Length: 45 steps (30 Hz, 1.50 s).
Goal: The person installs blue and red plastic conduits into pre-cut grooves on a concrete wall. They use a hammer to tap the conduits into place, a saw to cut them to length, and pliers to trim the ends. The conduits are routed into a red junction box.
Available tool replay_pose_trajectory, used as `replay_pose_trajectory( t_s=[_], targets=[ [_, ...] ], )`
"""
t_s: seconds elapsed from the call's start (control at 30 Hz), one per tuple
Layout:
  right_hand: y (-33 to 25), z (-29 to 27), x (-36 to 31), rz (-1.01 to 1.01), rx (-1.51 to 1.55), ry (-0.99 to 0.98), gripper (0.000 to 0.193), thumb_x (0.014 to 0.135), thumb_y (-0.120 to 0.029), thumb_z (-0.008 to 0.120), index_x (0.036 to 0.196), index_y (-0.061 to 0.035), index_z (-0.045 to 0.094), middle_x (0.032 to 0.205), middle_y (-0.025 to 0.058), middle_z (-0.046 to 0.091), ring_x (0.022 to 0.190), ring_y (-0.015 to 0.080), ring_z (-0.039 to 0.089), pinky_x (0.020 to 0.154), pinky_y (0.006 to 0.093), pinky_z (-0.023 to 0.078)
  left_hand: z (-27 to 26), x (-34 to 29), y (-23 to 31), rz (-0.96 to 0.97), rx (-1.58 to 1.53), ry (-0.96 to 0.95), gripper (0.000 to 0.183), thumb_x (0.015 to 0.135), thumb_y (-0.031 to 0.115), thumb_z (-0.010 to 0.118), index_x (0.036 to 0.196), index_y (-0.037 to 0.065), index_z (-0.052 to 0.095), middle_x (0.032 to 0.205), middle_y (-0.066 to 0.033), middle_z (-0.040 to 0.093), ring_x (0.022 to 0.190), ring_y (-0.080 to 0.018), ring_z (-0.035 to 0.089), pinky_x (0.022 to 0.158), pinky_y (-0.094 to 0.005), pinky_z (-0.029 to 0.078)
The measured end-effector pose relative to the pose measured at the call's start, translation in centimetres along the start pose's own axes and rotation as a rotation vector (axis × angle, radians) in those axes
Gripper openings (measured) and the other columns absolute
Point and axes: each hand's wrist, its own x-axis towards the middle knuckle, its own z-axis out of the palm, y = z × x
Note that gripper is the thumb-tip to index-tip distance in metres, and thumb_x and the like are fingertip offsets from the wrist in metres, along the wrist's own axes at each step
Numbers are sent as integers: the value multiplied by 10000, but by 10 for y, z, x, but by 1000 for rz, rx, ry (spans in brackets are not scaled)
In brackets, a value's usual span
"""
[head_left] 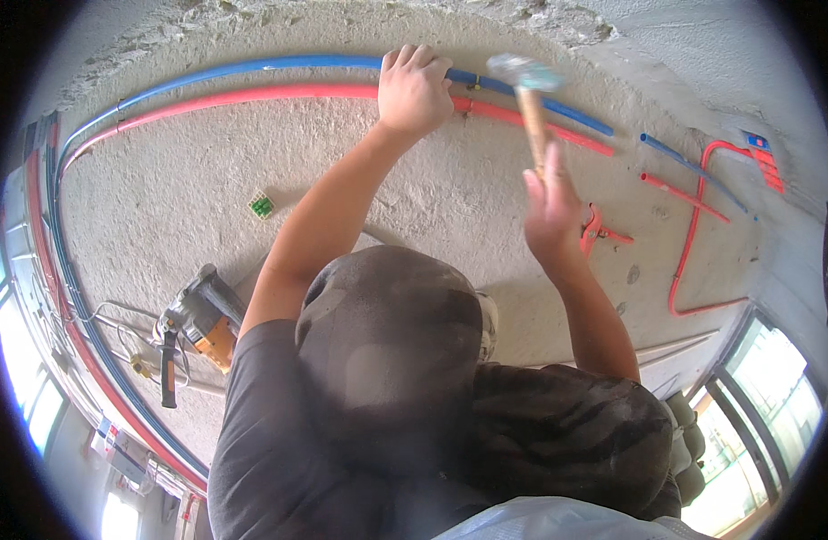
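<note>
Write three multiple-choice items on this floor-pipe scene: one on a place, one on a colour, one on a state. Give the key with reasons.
1. Where does the left hand rest?
A. on the power tool
B. on the blue pipe and red pipe on the floor
C. on the green box

2. What colour are the cutters lying on the concrete floor by the right hand?
A. red
B. yellow
C. black

3. How is the hammer held?
A. lying flat on the floor
B. hanging from a belt
C. raised in the right hand, head above the pipes

Key:
1 B, the palm covers both pipes where they run side by side.
2 A, the handles beside the wrist are red.
3 C, the fingers grip the wooden handle and the blurred head is up.
</note>
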Motion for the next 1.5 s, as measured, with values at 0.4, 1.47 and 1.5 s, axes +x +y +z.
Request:
replay_pose_trajectory(
  t_s=[0.4, 1.47, 1.5],
  targets=[
    [-13, -7, 8, 22, 30, 4, 612, 1024, -24, 620, 1599, 11, 415, 1165, 277, 700, 1051, 455, 705, 874, 469, 576, 2, 1, 2, 11, -12, 23, 262, 759, 127, 783, 1021, 129, 781, 1057, -26, 706, 1074, -271, 643, 990, -438, 472],
    [-119, -28, -144, 322, 89, -582, 612, 969, -235, 724, 1512, -37, 522, 1352, 218, 606, 1256, 359, 601, 1064, 473, 499, -102, 18, 7, 208, -150, -101, 259, 870, 121, 773, 1105, 20, 733, 1236, -138, 692, 1172, -372, 620, 1048, -515, 444],
    [-124, -29, -133, 262, 324, -713, 619, 978, -271, 729, 1518, -52, 522, 1377, 199, 602, 1263, 354, 598, 1080, 466, 484, -130, 31, -9, 220, -127, -91, 250, 869, 107, 772, 1099, 17, 731, 1227, -141, 692, 1172, -372, 619, 1048, -517, 443]
  ],
)
